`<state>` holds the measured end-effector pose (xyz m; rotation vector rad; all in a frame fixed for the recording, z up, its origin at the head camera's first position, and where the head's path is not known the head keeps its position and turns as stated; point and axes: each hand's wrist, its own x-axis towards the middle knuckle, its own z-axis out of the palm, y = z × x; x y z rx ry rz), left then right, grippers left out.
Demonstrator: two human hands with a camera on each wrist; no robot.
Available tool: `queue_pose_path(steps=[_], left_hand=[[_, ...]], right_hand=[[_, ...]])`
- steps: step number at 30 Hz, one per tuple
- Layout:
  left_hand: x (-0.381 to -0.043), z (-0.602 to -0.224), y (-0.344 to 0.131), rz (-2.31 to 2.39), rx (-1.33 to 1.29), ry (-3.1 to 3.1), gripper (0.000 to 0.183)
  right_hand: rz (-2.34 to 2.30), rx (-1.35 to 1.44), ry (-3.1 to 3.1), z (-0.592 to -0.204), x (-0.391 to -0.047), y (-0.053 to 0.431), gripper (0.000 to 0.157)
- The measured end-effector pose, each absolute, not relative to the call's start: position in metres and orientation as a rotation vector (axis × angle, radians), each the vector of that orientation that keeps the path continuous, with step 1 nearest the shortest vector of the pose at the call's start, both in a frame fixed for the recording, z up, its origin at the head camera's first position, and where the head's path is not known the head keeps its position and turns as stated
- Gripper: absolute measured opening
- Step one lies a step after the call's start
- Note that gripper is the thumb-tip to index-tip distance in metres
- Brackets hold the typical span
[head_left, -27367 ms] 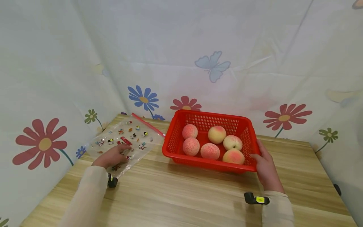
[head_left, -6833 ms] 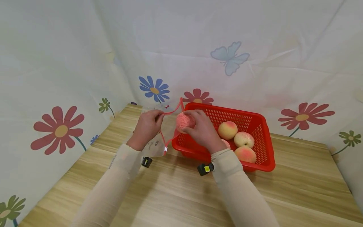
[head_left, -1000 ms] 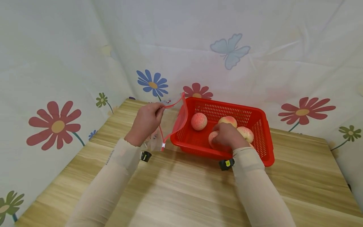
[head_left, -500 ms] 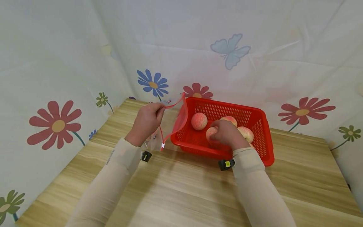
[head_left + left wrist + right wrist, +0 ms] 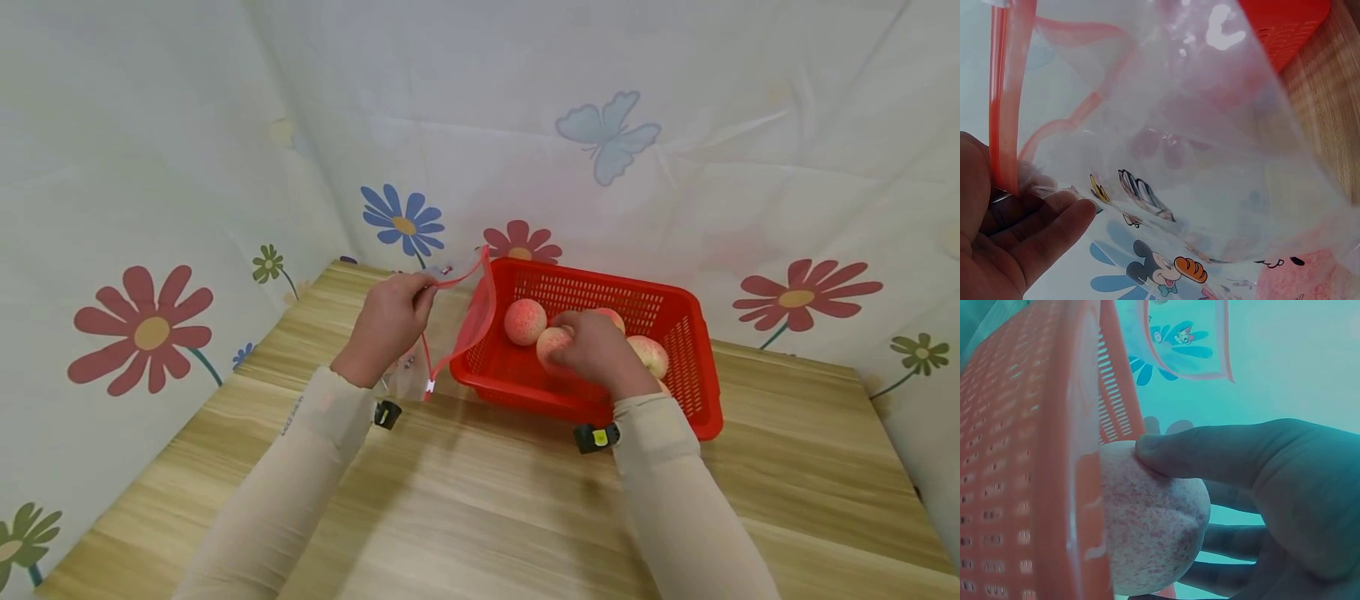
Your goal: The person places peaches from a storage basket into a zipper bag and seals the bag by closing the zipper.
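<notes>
In the head view my left hand pinches the red zip edge of a clear zip bag, whose mouth gapes toward the basket. Cartoon prints cover the bag; low in it a pink, rough-skinned peach shows through the film in the left wrist view. Inside the red basket my right hand grips a speckled pink peach, thumb on top and fingers round the far side. Another pink peach lies just left of it. Paler peaches sit to the right, partly hidden by the hand.
The bag's mouth overlaps the basket's left rim in the head view. Both stand on a wood-grain table, close to a flower-printed cloth backdrop. A white slider hangs at the bag's lower corner.
Earlier the bag lay flat; later the right hand held a peach at its raised mouth. Over the last second the right hand has shifted the gripped peach slightly up and left; the left hand stays put.
</notes>
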<state>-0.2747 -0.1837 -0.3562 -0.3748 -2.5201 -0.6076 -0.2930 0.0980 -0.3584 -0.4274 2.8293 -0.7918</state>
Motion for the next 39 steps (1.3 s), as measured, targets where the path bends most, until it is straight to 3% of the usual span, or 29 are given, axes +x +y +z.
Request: queue_pose_path(steps=[15, 39], left_hand=[[-0.274, -0.355, -0.184, -0.616, -0.373, -2.514, 0.020], [-0.272, -0.353, -0.182, -0.621, -0.374, -2.517, 0.019]], right_hand=[[-0.894, -0.442, 2.870, -0.347, -0.285, 0.089, 0.065], [-1.097, -0.551, 2.956, -0.348, -0.281, 0.077, 0.060]])
